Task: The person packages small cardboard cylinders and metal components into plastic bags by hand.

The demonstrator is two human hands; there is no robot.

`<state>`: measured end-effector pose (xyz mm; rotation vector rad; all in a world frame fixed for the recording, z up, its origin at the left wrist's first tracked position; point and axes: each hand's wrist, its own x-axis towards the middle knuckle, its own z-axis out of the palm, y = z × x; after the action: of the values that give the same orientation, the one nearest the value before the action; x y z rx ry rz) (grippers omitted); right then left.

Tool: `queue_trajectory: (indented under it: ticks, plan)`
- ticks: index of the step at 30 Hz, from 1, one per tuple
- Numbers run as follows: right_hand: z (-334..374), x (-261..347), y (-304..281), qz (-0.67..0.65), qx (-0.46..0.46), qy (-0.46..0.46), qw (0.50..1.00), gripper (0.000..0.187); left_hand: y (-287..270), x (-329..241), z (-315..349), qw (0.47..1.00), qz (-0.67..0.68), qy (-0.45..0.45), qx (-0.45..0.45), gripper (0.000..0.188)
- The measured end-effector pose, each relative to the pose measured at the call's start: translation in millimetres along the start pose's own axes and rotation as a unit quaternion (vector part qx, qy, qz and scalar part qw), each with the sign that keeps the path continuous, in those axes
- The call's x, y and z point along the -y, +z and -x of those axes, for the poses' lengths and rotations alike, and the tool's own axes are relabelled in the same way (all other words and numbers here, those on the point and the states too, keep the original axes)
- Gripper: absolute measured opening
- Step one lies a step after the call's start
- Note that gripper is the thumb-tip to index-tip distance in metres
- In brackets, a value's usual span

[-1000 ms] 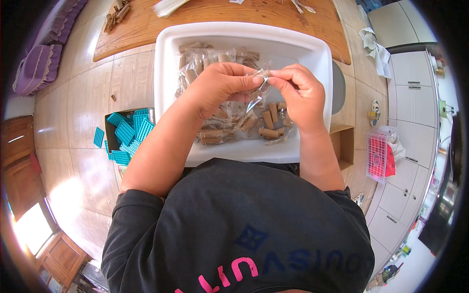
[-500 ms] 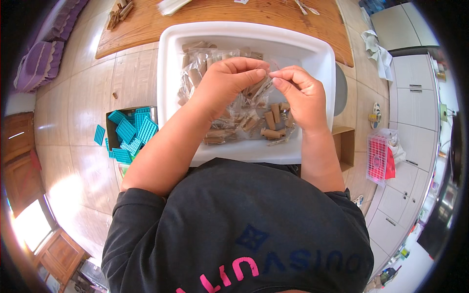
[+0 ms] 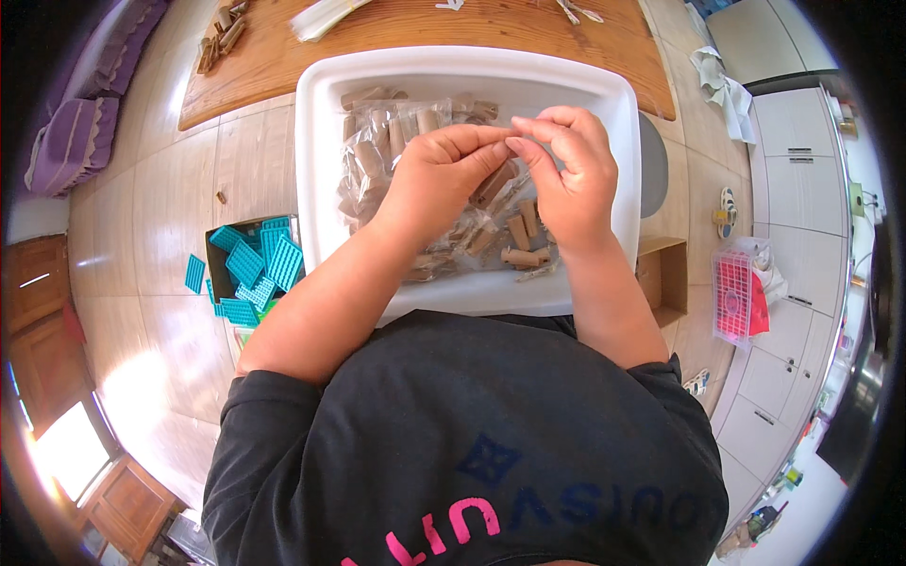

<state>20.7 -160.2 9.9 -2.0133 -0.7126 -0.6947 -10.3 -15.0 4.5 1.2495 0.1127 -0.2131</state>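
A white plastic tray (image 3: 319,189) rests in front of me, holding clear bags of brown cylindrical pieces (image 3: 377,151) and a few loose ones (image 3: 524,255). My left hand (image 3: 429,184) and my right hand (image 3: 571,184) meet above the tray's middle. Their thumbs and forefingers pinch together on the top edge of a small clear bag (image 3: 497,186). It hangs between the hands with a brown piece inside. The bag's upper edge is mostly hidden by my fingers.
A wooden table (image 3: 425,38) lies beyond the tray with a few brown pieces at its left end. On the tiled floor are a box of teal grid plates (image 3: 253,269) at left, an open cardboard box (image 3: 665,278) and a pink basket (image 3: 734,302) at right. White cabinets (image 3: 797,141) stand far right.
Both hands have shifted slightly up and away over the tray. Their fingertips have drawn closer together on the small clear bag.
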Motion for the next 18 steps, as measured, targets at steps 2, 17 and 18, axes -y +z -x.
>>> queue_trajectory:
  ticks: [2,17,18]
  plan:
    - [1.7,-0.6,0.5,-0.01,0.02,0.034,0.999,0.013,0.8,3.3,0.5,0.999,-0.027,0.031,0.005,0.018]
    - [1.2,-28.1,-27.3,-0.468,-0.038,0.415,0.78,0.015,-3.4,-8.8,1.9,0.993,-0.062,0.053,-0.082,0.016]
    - [2.2,-23.1,-26.0,-0.468,-0.037,0.415,0.78,0.015,-3.8,-8.6,1.9,0.993,-0.062,0.053,-0.083,0.016]
